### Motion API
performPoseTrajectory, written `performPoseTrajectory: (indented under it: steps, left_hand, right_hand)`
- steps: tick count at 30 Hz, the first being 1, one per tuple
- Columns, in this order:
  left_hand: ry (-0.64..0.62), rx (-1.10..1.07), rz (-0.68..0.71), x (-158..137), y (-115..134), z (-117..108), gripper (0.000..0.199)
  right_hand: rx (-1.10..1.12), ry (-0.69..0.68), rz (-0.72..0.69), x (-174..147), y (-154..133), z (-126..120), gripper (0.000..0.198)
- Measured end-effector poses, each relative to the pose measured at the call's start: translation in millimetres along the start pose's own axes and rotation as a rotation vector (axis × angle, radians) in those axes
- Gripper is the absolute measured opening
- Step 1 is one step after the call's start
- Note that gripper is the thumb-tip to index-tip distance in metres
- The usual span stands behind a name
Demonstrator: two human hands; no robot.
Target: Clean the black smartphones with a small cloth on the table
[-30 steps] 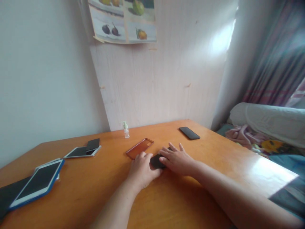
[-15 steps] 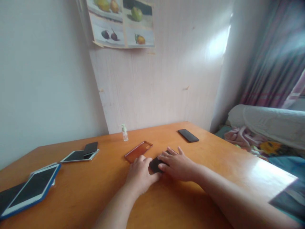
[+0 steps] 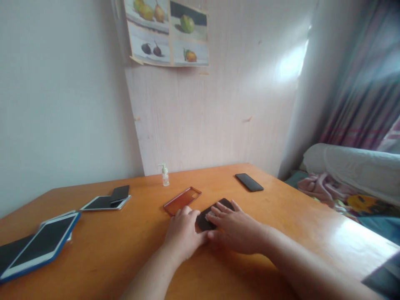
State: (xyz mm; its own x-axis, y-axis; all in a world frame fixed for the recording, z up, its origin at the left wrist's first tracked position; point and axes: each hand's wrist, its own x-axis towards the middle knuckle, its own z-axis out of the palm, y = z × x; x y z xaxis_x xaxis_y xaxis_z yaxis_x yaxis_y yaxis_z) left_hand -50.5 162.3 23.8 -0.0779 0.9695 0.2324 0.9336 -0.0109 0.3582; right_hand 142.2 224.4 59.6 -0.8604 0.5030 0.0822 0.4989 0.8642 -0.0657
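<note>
A dark smartphone (image 3: 203, 223) lies flat on the table in front of me. My left hand (image 3: 183, 231) is closed on its left end, with the thumb along the near edge. My right hand (image 3: 233, 225) rests over the phone's middle and right part, its fingers stretched out and slightly spread. A small whitish patch shows by the right fingertips; whether it is a wipe or a reflection I cannot tell. Just beyond my left hand lies a clear reddish-brown phone case (image 3: 183, 201), apart from the phone.
Another dark phone (image 3: 249, 182) lies at the back right. A small pump bottle (image 3: 165, 176) stands near the wall. At left are a blue-cased tablet (image 3: 42, 246) overlapping other devices, and a white tablet (image 3: 100, 203) with a dark phone (image 3: 120, 193) on it.
My right hand has slid slightly down and towards me over the phone, uncovering more of its far end. My left hand stays on the phone. The view has shifted a little.
</note>
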Motion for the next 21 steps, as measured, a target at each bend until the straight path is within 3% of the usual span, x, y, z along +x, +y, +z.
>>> performPoseTrajectory:
  steps: [2, 8, 11, 15, 21]
  left_hand:
    - [-0.008, -0.006, -0.012, -1, 1, -1, 0.053]
    - [-0.005, 0.009, -0.014, -1, 3, 0, 0.054]
    - [0.02, 0.006, 0.002, 0, 0, 3, 0.055]
    - [0.032, -0.002, -0.01, -1, 0, 3, 0.053]
    - [0.027, -0.01, -0.013, -1, 2, 2, 0.055]
  right_hand:
    - [0.01, -0.021, -0.038, -2, -2, -2, 0.06]
    - [-0.059, -0.06, 0.262, -2, 23, -3, 0.076]
    - [-0.009, -0.084, 0.151, -6, 10, -6, 0.082]
    - [0.076, -0.121, -0.036, -10, -4, -10, 0.074]
    - [-0.051, -0.079, 0.251, -8, 25, -6, 0.081]
